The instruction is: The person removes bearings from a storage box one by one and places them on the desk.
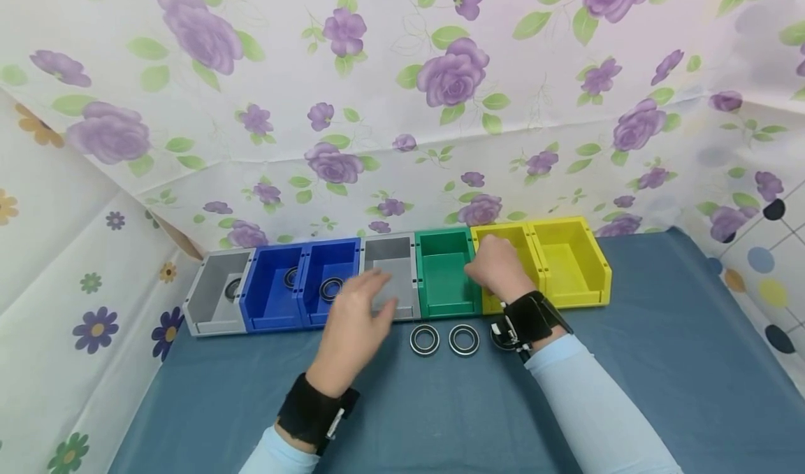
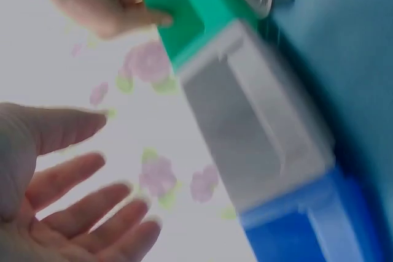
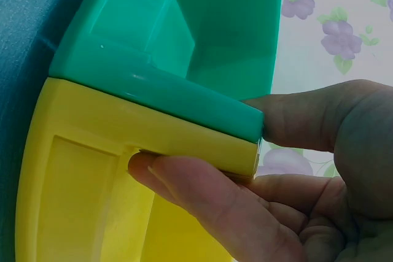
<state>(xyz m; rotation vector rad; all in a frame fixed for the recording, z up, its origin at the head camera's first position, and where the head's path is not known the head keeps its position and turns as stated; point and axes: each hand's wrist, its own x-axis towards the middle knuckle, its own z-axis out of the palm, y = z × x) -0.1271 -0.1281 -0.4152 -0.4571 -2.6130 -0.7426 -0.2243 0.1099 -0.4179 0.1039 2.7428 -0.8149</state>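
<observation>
Green bin point(image 1: 448, 278) stands, in the head view, between a grey bin point(image 1: 393, 250) and a yellow bin point(image 1: 525, 250), mouth up, long axis running away from you. Farther left, an end grey bin point(image 1: 207, 299) and two blue bins point(image 1: 269, 285) each hold one bearing point(image 1: 323, 291). Three loose bearings point(image 1: 452, 340) lie in front, one partly hidden by your right wrist strap point(image 1: 528, 317). From the left wrist, your left hand point(image 2: 55, 231) shows spread fingers and holds nothing. From the right wrist, your right hand point(image 3: 319, 213) pinches the adjoining green and yellow walls, which slant down rightward.
</observation>
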